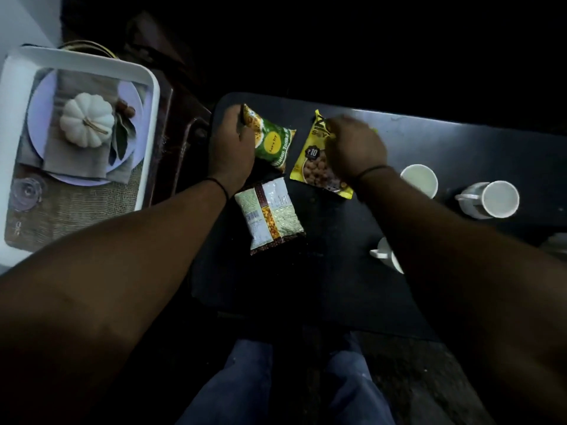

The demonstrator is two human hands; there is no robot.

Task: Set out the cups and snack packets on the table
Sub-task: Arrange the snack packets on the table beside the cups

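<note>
On black table (429,142), green snack packet (273,142) is gripped by left hand (230,148) and yellow packet (313,161) by right hand (356,145), a third packet (270,216) lying just nearer.

Both my arms reach forward over the table; my left hand (231,145) grips a packet's edge, my right hand (356,148) pinches another.
</note>
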